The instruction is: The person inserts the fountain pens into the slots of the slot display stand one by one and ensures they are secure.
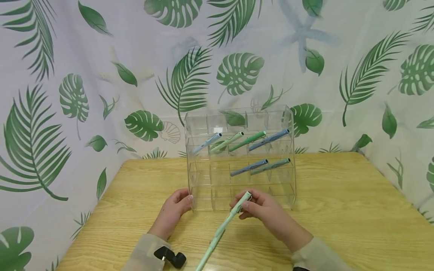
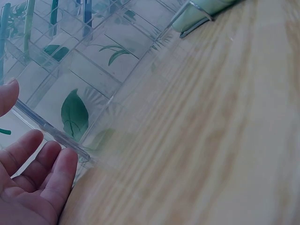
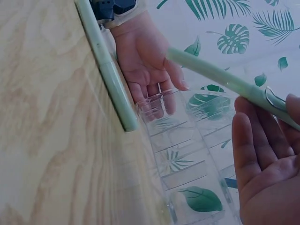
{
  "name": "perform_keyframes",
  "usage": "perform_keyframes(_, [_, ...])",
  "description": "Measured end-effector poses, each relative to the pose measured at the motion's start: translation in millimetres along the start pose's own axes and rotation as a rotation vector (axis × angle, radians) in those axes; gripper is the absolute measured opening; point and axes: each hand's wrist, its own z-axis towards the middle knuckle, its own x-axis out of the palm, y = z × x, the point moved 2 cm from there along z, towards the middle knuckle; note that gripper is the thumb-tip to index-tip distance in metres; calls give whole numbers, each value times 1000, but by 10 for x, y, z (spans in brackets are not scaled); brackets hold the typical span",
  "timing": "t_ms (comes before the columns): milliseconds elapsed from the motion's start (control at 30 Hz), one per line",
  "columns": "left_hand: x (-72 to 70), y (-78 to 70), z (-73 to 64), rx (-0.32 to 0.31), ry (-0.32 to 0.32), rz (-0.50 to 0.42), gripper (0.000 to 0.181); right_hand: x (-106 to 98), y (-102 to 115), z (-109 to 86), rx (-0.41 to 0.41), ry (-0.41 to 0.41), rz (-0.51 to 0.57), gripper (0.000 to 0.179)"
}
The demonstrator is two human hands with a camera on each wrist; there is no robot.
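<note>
A mint-green pen (image 1: 234, 212) with a metal clip is pinched at its clip end by my right hand (image 1: 262, 210). It slants down toward me in front of a clear acrylic rack (image 1: 200, 192). Below it, a second mint-green pen (image 3: 118, 96) lies on the table. My left hand (image 1: 173, 210) is at the rack's lower left side, thumb by the front edge. Its relaxed fingers (image 2: 61, 166) lie along the outside of the side panel. How firmly they touch the panel is hard to tell.
The rack's upper row holds a light blue pen (image 1: 207, 143), a pale green pen (image 1: 227, 142), a green pen (image 1: 247, 141) and a blue pen (image 1: 269, 140). Lower right are another blue pen (image 1: 249, 168) and a grey-green pen (image 1: 270, 166). A leaf-print curtain (image 1: 112, 94) hangs behind the wooden table (image 1: 339, 199).
</note>
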Motion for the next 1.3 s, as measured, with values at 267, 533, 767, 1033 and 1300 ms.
perform_keyframes(267, [-5,15,11,5,-1,-14,47,1,106,7,-56,-122,-14,34])
perform_keyframes(533, [1,11,11,11,1,-5,54,-55,191,36,-127,-258,3,34])
perform_keyframes(767, [-1,8,8,11,0,-10,46,-107,276,76,-167,-333,-11,35])
perform_keyframes(1033, [10,-19,-14,17,2,-27,47,-125,370,107,-203,-394,-8,34])
perform_keyframes(1300, [9,-3,-12,23,1,-15,48,-122,447,168,-207,-453,-29,31])
